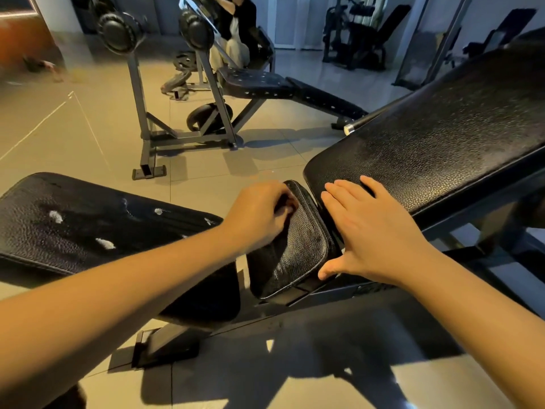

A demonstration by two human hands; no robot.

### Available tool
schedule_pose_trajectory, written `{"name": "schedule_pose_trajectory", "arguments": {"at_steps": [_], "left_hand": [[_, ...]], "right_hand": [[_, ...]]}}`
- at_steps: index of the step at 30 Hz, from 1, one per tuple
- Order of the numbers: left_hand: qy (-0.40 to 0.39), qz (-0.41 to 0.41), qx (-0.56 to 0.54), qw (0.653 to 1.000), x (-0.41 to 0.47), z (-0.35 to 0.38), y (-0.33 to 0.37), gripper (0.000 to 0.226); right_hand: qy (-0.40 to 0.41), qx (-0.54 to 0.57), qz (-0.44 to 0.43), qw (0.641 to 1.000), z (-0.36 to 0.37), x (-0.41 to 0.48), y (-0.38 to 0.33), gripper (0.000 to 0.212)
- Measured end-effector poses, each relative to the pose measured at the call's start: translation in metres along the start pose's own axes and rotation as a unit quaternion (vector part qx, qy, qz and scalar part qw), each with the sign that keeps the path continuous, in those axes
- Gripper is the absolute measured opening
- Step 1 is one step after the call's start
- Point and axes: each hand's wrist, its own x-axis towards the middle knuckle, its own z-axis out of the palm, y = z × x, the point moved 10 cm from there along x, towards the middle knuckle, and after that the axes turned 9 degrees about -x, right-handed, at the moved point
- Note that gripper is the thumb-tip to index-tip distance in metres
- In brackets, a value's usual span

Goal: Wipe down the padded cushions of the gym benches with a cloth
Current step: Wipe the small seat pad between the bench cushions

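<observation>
In mid-frame the left grip [259, 215] is curling over the soft, grainy seat cushion [298, 246], cloth unseen so I cannot tell its hold, while the right grip [371, 231] is lying flat and open, bracing the backrest pad [442, 137].

Dim warm light, hard floor shadows, blurred, bent edges
</observation>
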Motion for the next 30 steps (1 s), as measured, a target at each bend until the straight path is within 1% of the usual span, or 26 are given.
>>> {"name": "schedule_pose_trajectory", "arguments": {"at_steps": [2,4,5,6,9,10,11,14,17,18,19,21,24,25,26,27,30], "left_hand": [[-0.034,0.082,-0.038,0.995,-0.040,0.000,0.033,0.020],[-0.076,0.114,-0.039,0.990,-0.058,0.007,0.039,0.020],[-0.076,0.104,-0.026,0.991,-0.053,0.008,0.031,0.019],[-0.060,0.076,-0.008,0.995,-0.041,0.008,0.015,0.018],[-0.006,-0.062,0.034,0.997,-0.003,0.002,-0.044,0.013],[0.000,-0.084,0.040,0.996,0.002,0.000,-0.054,0.013],[0.003,-0.086,0.042,0.995,0.001,-0.001,-0.055,0.013],[-0.016,-0.030,0.008,0.999,-0.032,-0.002,-0.018,0.016],[-0.075,0.054,-0.026,0.995,-0.076,0.004,0.024,0.019],[-0.094,0.060,-0.026,0.993,-0.080,0.008,0.027,0.018],[-0.096,0.056,-0.021,0.994,-0.078,0.008,0.022,0.017],[-0.078,0.007,0.006,0.997,-0.060,0.007,-0.007,0.014],[-0.061,-0.098,0.058,0.992,-0.043,0.001,-0.057,0.006],[-0.061,-0.106,0.075,0.990,-0.043,-0.001,-0.059,0.005],[-0.070,-0.099,0.085,0.989,-0.046,0.000,-0.053,0.009],[-0.078,-0.074,0.077,0.991,-0.051,0.002,-0.037,0.013],[-0.089,0.031,-0.001,0.996,-0.074,0.004,0.026,0.020]], "right_hand": [[0.002,0.000,-0.001,1.000,-0.001,0.000,0.000,0.135],[0.002,-0.001,-0.002,1.000,0.000,0.001,-0.001,0.135],[0.002,-0.001,-0.003,1.000,0.000,0.001,-0.001,0.135],[0.000,-0.001,-0.004,1.000,0.001,0.001,-0.002,0.135],[-0.014,-0.008,-0.002,1.000,-0.001,-0.001,-0.002,0.136],[-0.018,-0.012,-0.002,1.000,-0.002,-0.001,-0.002,0.137],[-0.022,-0.015,-0.002,1.000,-0.002,-0.001,-0.002,0.137],[-0.016,-0.023,-0.003,1.000,-0.004,-0.002,-0.001,0.137],[-0.002,-0.011,-0.004,1.000,-0.003,-0.001,-0.001,0.134],[0.002,-0.005,-0.004,1.000,-0.002,-0.001,-0.001,0.132],[0.002,-0.002,-0.005,1.000,-0.001,0.000,-0.002,0.132],[-0.005,-0.002,-0.006,1.000,0.002,0.000,-0.002,0.133],[-0.009,-0.007,-0.004,1.000,0.000,0.000,-0.002,0.134],[-0.009,-0.008,-0.004,1.000,0.000,-0.001,-0.002,0.134],[-0.008,-0.009,-0.004,1.000,0.000,-0.001,-0.002,0.134],[-0.007,-0.010,-0.003,1.000,0.000,-0.001,-0.002,0.134],[-0.006,-0.008,-0.004,1.000,0.000,-0.001,-0.002,0.133]]}}
